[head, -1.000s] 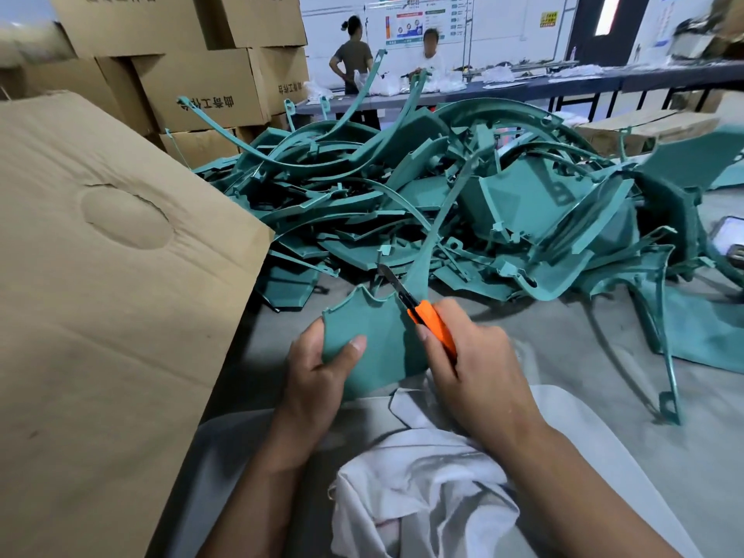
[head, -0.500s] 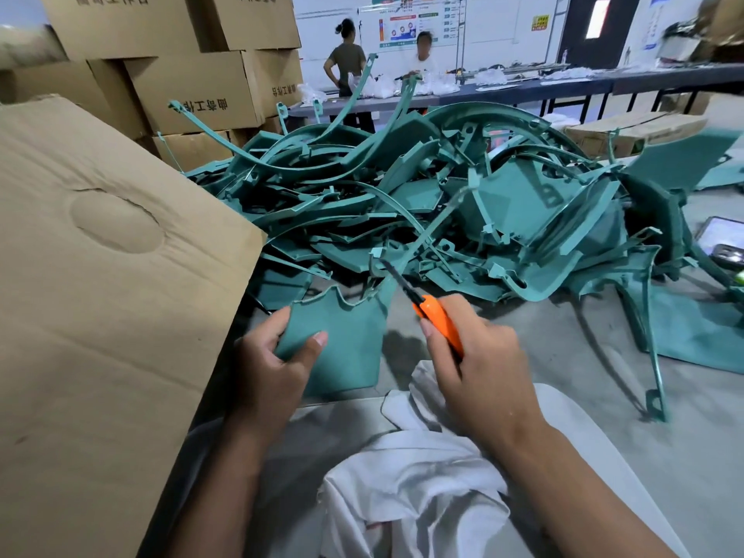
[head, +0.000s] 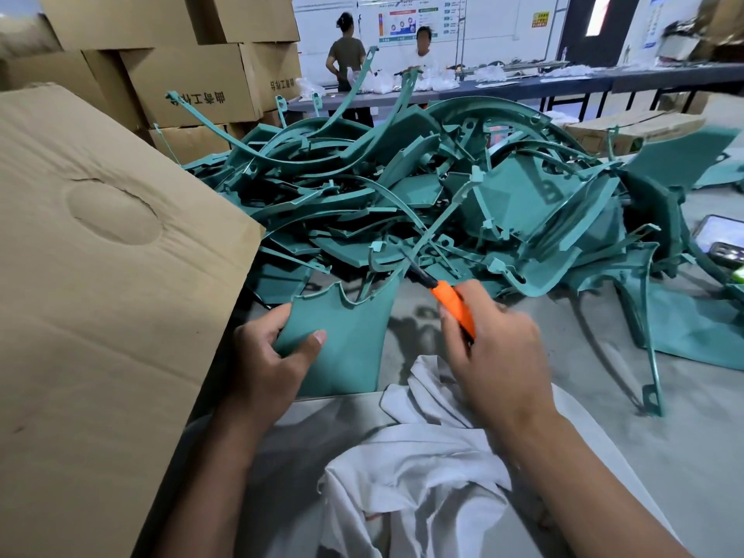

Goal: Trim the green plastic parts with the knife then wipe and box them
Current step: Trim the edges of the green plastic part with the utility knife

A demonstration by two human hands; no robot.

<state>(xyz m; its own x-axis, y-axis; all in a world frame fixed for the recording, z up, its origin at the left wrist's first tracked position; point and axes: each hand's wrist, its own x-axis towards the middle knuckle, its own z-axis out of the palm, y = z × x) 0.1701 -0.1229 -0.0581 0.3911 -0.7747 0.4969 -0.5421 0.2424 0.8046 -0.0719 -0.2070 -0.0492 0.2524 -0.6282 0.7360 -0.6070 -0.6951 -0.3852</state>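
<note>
My left hand [head: 269, 356] grips a flat green plastic part [head: 348, 336] by its left edge, thumb on its face. The part's long thin arm runs up to the right into the heap. My right hand [head: 493, 356] holds an orange-handled knife [head: 453, 306], its dark blade pointing up-left at the arm of the part. A big heap of green plastic parts [head: 422, 195] lies behind on the grey table. A white cloth [head: 418, 469] is bunched in front of my hands. A large cardboard box flap [head: 100, 296] stands at the left.
Stacked cardboard boxes [head: 193, 82] rise at the back left. A phone [head: 720, 235] lies at the right edge. More green parts [head: 696, 324] sprawl at the right. Two people stand at a long table [head: 523, 84] far behind.
My left hand has shifted the green part to the left, nearer the box flap. The knife blade has stayed at the part's thin arm, with my right hand a little farther right.
</note>
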